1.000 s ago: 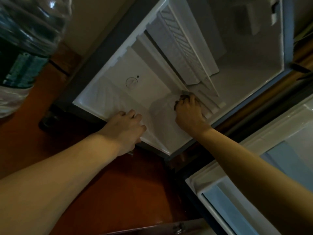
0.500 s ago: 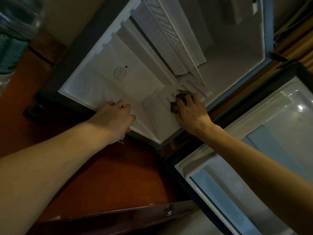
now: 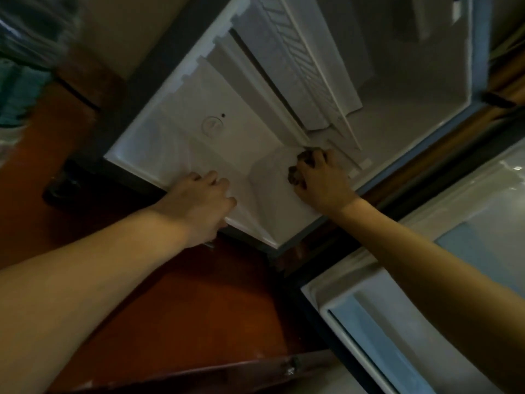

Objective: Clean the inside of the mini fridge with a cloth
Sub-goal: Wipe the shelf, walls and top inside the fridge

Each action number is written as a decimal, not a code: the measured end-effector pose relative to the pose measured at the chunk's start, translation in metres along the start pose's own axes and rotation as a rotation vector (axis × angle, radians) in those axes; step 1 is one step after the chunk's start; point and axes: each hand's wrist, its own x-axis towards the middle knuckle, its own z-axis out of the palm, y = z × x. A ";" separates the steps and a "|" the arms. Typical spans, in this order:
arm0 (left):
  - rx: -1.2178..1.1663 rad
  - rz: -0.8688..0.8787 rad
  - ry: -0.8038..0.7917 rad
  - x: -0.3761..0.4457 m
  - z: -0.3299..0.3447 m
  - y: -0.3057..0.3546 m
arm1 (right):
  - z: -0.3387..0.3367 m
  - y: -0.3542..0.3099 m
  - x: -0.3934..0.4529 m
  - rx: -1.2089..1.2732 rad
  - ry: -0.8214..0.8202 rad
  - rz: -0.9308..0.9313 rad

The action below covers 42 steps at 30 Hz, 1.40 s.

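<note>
Fingers of one right hand (image 3: 324, 180) grip one cloth (image 3: 305, 157).

Open white mini fridge (image 3: 227, 143), dark bunched cloth (image 3: 295, 173) against its inner wall

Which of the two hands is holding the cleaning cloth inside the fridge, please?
The right hand: its fingers are curled round the dark cloth, pressed against the white inner wall. The left hand holds nothing and rests on the fridge's front edge.
</note>
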 end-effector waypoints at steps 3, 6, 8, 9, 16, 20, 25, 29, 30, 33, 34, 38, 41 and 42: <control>0.024 0.006 0.009 -0.002 0.001 0.000 | -0.015 0.006 -0.035 -0.044 -0.030 -0.014; 0.026 -0.003 0.020 -0.005 0.001 -0.001 | -0.020 0.010 -0.057 -0.056 0.032 -0.050; 0.024 -0.007 0.015 -0.006 0.001 -0.001 | -0.020 0.011 -0.054 -0.048 0.032 -0.061; 0.025 -0.007 0.014 -0.005 0.002 0.000 | -0.020 0.010 -0.049 -0.051 0.020 -0.062; 0.031 -0.010 -0.004 0.000 0.001 0.000 | 0.000 0.000 0.013 -0.011 0.026 -0.035; 0.033 0.000 0.020 0.001 0.006 -0.001 | 0.001 -0.008 0.020 -0.077 0.069 -0.043; 0.028 0.006 0.035 -0.002 0.006 -0.001 | -0.009 -0.010 -0.021 -0.105 0.028 -0.012; 0.008 0.004 0.013 -0.004 0.004 -0.001 | -0.016 -0.005 -0.060 -0.167 0.136 -0.045; 0.009 0.003 0.014 -0.004 0.004 -0.001 | -0.016 -0.004 -0.066 -0.173 0.145 -0.058; 0.010 -0.006 0.011 -0.004 0.005 -0.001 | -0.023 0.000 -0.071 -0.180 0.104 -0.045; 0.018 -0.007 0.008 -0.003 0.005 0.000 | -0.023 0.004 -0.069 -0.191 0.121 -0.041; 0.023 -0.012 0.012 -0.003 0.004 0.001 | -0.033 0.017 -0.046 -0.217 0.229 -0.027; 0.038 -0.015 0.011 -0.003 0.003 0.001 | -0.019 0.021 -0.016 -0.245 0.142 -0.033; 0.040 -0.016 0.009 -0.003 0.003 0.001 | -0.015 0.018 -0.005 -0.231 0.134 -0.029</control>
